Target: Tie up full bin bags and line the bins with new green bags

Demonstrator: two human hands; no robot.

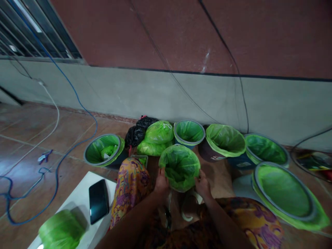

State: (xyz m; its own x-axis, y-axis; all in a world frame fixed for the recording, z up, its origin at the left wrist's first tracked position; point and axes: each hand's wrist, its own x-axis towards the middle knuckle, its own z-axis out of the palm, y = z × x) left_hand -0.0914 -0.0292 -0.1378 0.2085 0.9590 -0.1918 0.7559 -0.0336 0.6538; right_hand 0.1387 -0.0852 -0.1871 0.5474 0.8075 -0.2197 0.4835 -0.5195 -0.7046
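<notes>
Between my knees is a green garbage bag (181,162), spread wide in a round mouth like a bin liner. Whether a bin stands inside it is hidden by the folds. My left hand (162,182) is closed on the bag's edge at the left. On the opposite side, my right hand (203,186) grips the edge with fingers curled over the green plastic. Just behind the bag stand a lined bin with a grey rim (190,133) and a dark lined bin (225,141).
More lined bins stand at the left (89,162), the right back (267,148) and the right front (285,193). Knotted green bags (159,133) and a black bag (137,133) lie by the wall. A white stool (89,181) holds a phone (99,201) and a green roll (61,230). A blue cable (58,173) crosses the floor.
</notes>
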